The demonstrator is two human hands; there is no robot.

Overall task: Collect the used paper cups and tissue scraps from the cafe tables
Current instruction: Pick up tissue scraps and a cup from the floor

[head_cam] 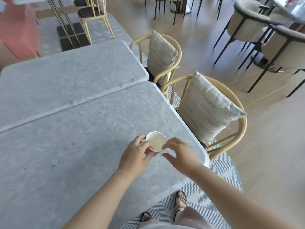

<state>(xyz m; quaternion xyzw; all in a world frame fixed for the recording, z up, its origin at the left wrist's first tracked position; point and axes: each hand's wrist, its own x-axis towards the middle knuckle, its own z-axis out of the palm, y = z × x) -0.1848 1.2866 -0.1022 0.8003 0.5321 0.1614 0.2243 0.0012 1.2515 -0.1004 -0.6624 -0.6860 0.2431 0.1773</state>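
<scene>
Near the table edge, the left hand gripped the paper cup while the right hand hovered loosely spread at its rim; a hard squeeze could crumple it, spilling any dregs.

left hand: fingers curled round paper cup | right hand: fingers spread

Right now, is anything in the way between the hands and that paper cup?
Nothing visible does. The left hand grips the paper cup on the grey table, and the right hand is right at its rim.
</scene>
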